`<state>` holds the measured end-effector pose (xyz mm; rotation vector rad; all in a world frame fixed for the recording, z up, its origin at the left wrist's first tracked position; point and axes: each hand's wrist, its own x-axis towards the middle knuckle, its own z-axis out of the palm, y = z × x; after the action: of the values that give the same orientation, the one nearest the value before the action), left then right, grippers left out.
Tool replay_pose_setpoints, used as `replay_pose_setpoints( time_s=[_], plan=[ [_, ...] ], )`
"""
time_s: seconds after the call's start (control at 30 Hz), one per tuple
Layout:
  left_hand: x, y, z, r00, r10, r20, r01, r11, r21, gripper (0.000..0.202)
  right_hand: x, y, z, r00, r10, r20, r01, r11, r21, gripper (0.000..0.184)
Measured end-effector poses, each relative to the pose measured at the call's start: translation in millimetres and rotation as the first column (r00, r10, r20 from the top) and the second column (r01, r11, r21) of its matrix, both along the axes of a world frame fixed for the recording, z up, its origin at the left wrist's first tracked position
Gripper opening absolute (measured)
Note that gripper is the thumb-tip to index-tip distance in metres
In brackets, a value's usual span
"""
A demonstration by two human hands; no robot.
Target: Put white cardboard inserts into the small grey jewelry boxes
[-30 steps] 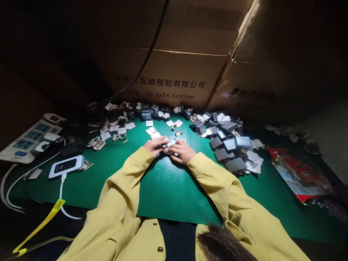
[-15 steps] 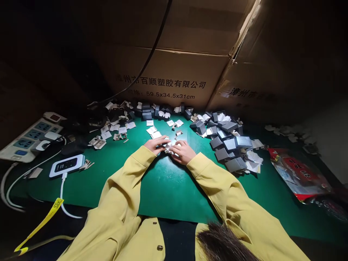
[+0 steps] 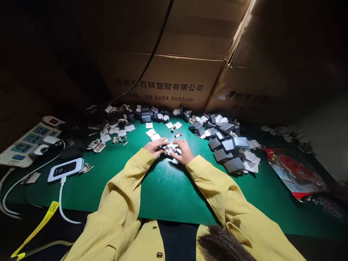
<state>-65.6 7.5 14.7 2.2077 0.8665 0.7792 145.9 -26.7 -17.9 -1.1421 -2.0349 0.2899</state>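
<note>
Both of my hands meet at the middle of the green mat (image 3: 168,188), pinching one small white folded card piece (image 3: 170,148) between them. My left hand (image 3: 154,146) grips its left side with curled fingers. My right hand (image 3: 184,151) closes on its right side. Yellow sleeves cover both arms. Flat white card blanks (image 3: 153,134) lie just beyond my fingers. A heap of finished small grey boxes (image 3: 227,145) sits to the right of my right hand.
More grey boxes and white scraps (image 3: 148,114) line the back edge under large cardboard cartons (image 3: 174,72). At the left lie a power strip (image 3: 25,143) and a white device on a cable (image 3: 65,169). A red plastic bag (image 3: 295,172) lies at right.
My hands have kept working the white piece in place, fingers shifting slightly. The view has tipped down a little.
</note>
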Motion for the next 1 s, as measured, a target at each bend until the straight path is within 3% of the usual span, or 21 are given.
replay_pose_setpoints(
  time_s=[0.13, 0.33, 0.53, 0.7, 1.0],
  plan=[
    [0.1, -0.5, -0.2, 1.000, 0.015, -0.027, -0.014, 1.000, 0.025, 0.040, -11.5, 2.5, -2.7, 0.999, -0.029, 0.036, 0.032, 0.996, -0.087, 0.033],
    [1.7, 1.4, -1.8, 1.000, 0.014, -0.022, -0.013, 0.999, 0.053, 0.040, -19.9, 1.9, -0.5, 0.990, -0.078, 0.116, 0.092, 0.989, -0.117, 0.029],
    [2.1, 1.4, -2.9, 0.999, 0.034, -0.038, -0.032, 0.998, 0.063, 0.040, -12.5, 2.5, 4.4, 0.992, 0.021, 0.123, -0.017, 0.999, -0.030, 0.026],
    [3.0, 1.0, -4.0, 0.999, 0.026, -0.029, -0.024, 0.996, 0.085, 0.038, -6.3, 6.6, 14.4, 0.963, 0.132, 0.237, -0.128, 0.991, -0.029, 0.019],
    [5.0, -3.1, 4.1, 0.992, 0.028, -0.126, -0.011, 0.991, 0.135, 0.031, -8.9, 7.8, 24.4, 0.897, 0.147, 0.416, -0.126, 0.989, -0.078, 0.018]
  ],
)
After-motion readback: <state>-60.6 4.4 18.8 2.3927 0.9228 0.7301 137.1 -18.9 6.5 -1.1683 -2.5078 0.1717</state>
